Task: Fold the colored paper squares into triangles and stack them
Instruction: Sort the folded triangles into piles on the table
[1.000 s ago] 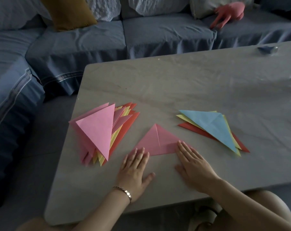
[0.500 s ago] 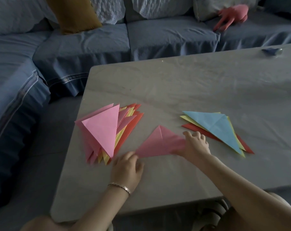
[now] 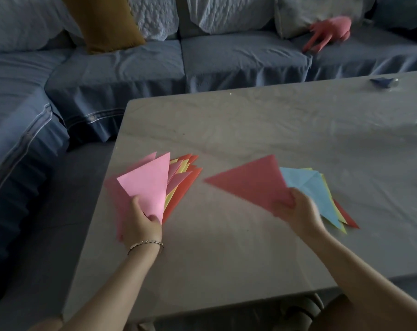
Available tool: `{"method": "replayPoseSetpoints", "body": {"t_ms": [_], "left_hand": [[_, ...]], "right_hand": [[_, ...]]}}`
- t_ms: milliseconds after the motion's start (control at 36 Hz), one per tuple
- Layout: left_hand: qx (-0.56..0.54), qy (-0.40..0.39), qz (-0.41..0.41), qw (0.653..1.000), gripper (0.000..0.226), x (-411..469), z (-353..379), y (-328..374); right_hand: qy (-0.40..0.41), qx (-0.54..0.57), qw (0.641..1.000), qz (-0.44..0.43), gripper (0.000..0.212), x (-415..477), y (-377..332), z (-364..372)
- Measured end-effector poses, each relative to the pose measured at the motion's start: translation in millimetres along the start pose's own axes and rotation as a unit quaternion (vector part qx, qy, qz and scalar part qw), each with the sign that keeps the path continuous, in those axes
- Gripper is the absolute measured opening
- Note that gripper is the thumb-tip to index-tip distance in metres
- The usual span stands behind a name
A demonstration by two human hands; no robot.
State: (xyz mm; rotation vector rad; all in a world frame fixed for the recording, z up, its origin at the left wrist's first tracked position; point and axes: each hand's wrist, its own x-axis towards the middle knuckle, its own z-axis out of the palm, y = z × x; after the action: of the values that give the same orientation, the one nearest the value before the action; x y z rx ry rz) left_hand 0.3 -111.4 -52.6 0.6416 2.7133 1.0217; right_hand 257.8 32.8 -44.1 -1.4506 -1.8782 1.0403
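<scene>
A folded pink-red triangle [image 3: 252, 181] is lifted above the grey table [image 3: 250, 125], pinched at its near corner by my right hand [image 3: 295, 211]. It partly overlaps a small stack of folded triangles [image 3: 322, 194] with a light blue one on top and yellow and red beneath. At the table's left edge lies a fanned pile of pink, yellow and red paper [image 3: 154, 187]. My left hand [image 3: 140, 223] grips the near tip of the top pink sheet of that pile.
A blue sofa [image 3: 154, 65] wraps around the far and left sides of the table. A mustard cushion [image 3: 104, 22] and a pink soft toy [image 3: 329, 32] lie on it. A small dark blue object [image 3: 384, 82] sits at the table's far right.
My right hand picked the pink-red triangle off the table and carried it right towards the blue-topped stack. My left hand moved left and took hold of the top pink sheet of the pile.
</scene>
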Motion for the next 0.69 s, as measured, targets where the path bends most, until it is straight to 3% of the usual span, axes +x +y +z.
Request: {"method": "replayPoseSetpoints", "body": {"t_ms": [139, 278, 333, 417, 556, 694], "left_hand": [[-0.045, -0.006, 0.062, 0.997, 0.043, -11, 1, 10], [-0.093, -0.062, 0.181, 0.977, 0.045, -24, 4, 26], [-0.099, -0.085, 0.23, 0.964, 0.044, -29, 5, 33], [-0.089, -0.113, 0.277, 0.95, 0.045, -33, 13, 39], [-0.01, -0.19, 0.275, 0.942, 0.05, -29, 33, 29], [0.103, -0.128, 0.355, 0.92, 0.063, -36, 48, 17]], "right_hand": [[0.101, -0.008, 0.994, 0.047, 0.033, 26, 18, -46], [0.084, -0.141, 0.98, 0.116, 0.073, 29, 33, -67], [0.087, -0.193, 0.97, 0.117, 0.075, 23, 30, -65], [0.06, -0.226, 0.97, 0.06, 0.064, 12, 22, -54], [-0.022, -0.217, 0.972, -0.086, 0.043, -10, 9, -21], [-0.091, -0.203, 0.946, -0.234, 0.034, -27, -1, 16]]}}
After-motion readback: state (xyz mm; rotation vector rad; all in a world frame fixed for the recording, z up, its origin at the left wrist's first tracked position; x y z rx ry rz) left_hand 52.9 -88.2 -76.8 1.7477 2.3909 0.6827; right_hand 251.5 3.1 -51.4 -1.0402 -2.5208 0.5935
